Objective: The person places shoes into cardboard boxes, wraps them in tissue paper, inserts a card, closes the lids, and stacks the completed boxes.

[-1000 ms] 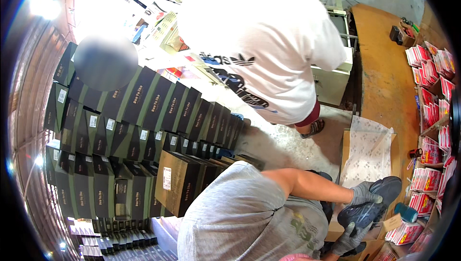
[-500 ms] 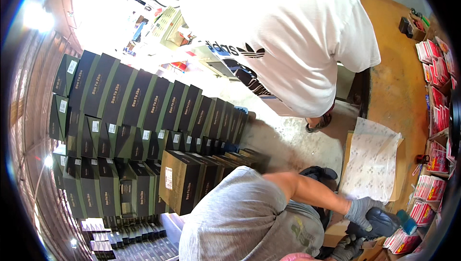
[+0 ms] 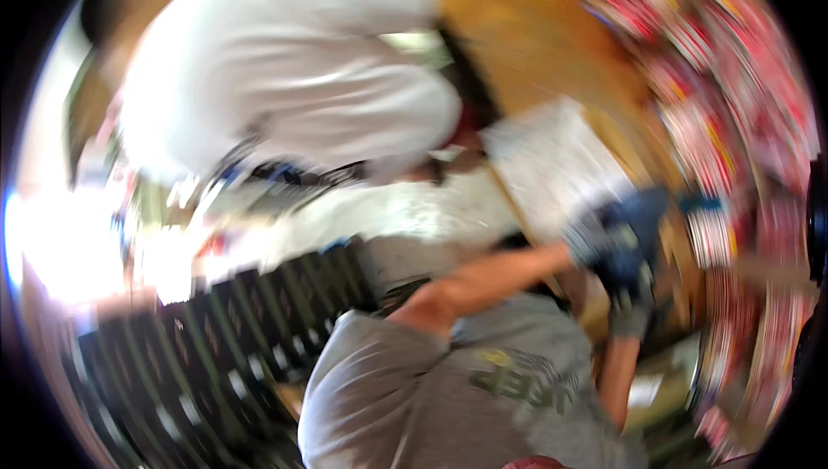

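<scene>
The picture is heavily smeared by motion. Both of my hands wear grey and dark blue gloves and meet at the right, over a brown cardboard surface. My left hand [image 3: 595, 236] reaches in from my grey-shirted shoulder. My right hand [image 3: 634, 296] comes up from below, close under the left. A small teal thing [image 3: 700, 205] lies just right of the gloves. The blur hides whether either hand holds anything.
A person in a white shirt [image 3: 285, 89] bends over at the upper left. Rows of dark boxes [image 3: 216, 348] fill the lower left. A pale printed sheet [image 3: 552, 158] lies on brown board [image 3: 535, 46]. Red and white packets [image 3: 742, 124] line the right edge.
The view has swung sharply and blurred. The white-shirted person now sits upper left and the dark boxes lower left. My gloved hands appear higher in the picture.
</scene>
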`<state>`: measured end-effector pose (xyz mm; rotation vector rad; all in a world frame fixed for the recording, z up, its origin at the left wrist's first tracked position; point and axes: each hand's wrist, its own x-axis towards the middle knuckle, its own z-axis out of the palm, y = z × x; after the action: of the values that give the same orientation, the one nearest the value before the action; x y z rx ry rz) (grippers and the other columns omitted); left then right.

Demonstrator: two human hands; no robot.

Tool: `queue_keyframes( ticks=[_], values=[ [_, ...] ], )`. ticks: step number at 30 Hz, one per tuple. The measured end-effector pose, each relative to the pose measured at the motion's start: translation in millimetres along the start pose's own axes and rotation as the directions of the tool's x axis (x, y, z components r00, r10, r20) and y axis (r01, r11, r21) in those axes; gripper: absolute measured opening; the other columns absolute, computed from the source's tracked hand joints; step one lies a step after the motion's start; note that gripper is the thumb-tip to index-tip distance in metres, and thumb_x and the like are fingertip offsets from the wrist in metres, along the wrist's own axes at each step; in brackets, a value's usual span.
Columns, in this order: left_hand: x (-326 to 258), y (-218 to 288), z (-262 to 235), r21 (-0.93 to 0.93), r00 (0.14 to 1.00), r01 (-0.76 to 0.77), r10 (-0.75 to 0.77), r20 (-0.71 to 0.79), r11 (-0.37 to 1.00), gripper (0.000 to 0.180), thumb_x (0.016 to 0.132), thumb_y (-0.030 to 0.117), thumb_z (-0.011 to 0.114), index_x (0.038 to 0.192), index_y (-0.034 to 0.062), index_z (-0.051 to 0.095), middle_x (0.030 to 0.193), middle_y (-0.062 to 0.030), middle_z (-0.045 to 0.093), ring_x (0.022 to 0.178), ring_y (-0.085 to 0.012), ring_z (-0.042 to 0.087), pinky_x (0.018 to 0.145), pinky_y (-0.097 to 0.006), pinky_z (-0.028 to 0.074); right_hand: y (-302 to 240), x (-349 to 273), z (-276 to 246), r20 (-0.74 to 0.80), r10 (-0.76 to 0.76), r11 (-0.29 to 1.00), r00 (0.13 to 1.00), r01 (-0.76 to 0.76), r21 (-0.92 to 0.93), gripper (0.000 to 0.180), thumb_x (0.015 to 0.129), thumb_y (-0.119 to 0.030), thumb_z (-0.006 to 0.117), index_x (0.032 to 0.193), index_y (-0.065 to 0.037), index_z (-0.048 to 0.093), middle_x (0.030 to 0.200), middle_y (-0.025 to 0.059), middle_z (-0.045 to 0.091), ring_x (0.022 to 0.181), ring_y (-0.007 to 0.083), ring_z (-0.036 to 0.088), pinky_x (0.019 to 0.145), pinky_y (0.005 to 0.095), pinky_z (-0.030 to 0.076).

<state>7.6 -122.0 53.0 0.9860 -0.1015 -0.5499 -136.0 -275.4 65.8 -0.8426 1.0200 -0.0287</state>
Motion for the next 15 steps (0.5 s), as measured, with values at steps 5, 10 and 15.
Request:
queue_keyframes(
  ticks=[5,10,15],
  values=[
    [34,-3,-15,0.171,0.991,0.116,-0.102,-0.085,0.978,0.029,0.09,0.021,0.071,0.114,0.0054,0.066,0.1,-0.0031,0.069,0.087,-0.0126,0.063,0.077,-0.029,0.053,-57,-22,33,0.021,-0.162,0.96,0.987,0.162,-0.228,0.035,0.086,-0.029,0.079,0.113,-0.01,0.068,0.076,-0.0011,0.064,0.045,0.0067,0.047,0.041,0.0228,0.036],
    [48,7,4,-0.129,0.943,0.25,-0.211,0.256,0.96,0.072,0.085,0.033,0.077,0.142,0.0009,0.046,0.132,-0.0129,0.061,0.121,-0.029,0.059,0.11,-0.042,0.044,-51,-71,-4,0.097,-0.593,0.728,0.799,0.584,-0.359,0.066,0.079,-0.025,0.086,0.132,0.001,0.058,0.118,0.011,0.064,0.106,0.0164,0.062,0.092,0.0305,0.05],
    [49,4,73,-0.197,0.832,0.453,-0.334,0.443,0.869,0.075,0.084,0.041,0.078,0.141,0.0015,0.049,0.133,-0.012,0.06,0.123,-0.0286,0.058,0.108,-0.042,0.046,-31,-63,-36,0.332,-0.514,0.815,0.791,0.571,-0.097,0.077,0.084,-0.019,0.081,0.151,-0.011,0.043,0.128,0.0027,0.061,0.116,0.0134,0.056,0.105,0.0314,0.044]
  ],
)
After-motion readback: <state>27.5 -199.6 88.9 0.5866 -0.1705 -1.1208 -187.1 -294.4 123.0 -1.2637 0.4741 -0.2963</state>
